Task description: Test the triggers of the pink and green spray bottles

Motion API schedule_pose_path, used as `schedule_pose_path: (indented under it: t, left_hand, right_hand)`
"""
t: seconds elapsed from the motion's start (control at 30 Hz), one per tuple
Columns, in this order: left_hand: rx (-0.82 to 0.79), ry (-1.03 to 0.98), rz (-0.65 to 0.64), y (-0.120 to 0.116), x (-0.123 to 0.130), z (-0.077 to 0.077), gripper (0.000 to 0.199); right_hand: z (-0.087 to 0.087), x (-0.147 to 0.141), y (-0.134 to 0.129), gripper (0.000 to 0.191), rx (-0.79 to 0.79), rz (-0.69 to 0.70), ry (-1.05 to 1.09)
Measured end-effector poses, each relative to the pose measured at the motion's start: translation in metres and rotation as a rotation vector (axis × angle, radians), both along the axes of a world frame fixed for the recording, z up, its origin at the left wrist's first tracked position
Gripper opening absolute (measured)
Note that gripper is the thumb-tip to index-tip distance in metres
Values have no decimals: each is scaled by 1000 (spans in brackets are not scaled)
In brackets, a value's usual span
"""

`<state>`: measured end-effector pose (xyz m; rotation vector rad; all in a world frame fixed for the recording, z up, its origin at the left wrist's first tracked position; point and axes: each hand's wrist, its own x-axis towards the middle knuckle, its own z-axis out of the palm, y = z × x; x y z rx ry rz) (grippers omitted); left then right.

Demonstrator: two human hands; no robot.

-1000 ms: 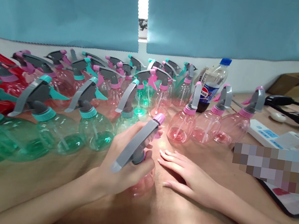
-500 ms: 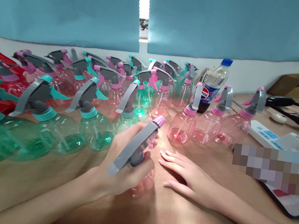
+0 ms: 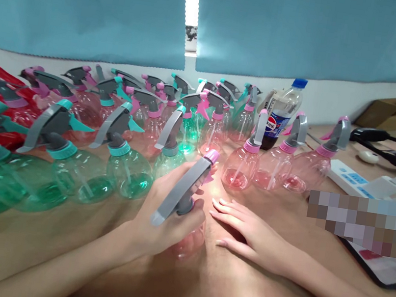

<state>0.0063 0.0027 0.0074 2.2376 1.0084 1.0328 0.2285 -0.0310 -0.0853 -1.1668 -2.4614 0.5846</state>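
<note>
Head | pink spray bottle (image 3: 190, 239) (grey trigger) | left hand (image 3: 166, 213) gripping

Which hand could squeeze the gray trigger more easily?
Probably the left hand: it grips the pink bottle by its neck, just under the trigger. The right hand lies flat on the table.
</note>
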Motion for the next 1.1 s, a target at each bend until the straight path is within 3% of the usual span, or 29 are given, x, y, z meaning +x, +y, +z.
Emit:
schedule_pose_path:
  t: [0.63, 1.1]
  left_hand:
    - [-138, -71, -91, 0, -1, -4, 36]
    - [-102, -41, -83, 0, -1, -4, 38]
  right_hand:
    - [-1, 0, 1, 57, 2, 12, -29]
    - [0, 0, 1, 58, 6, 18, 1]
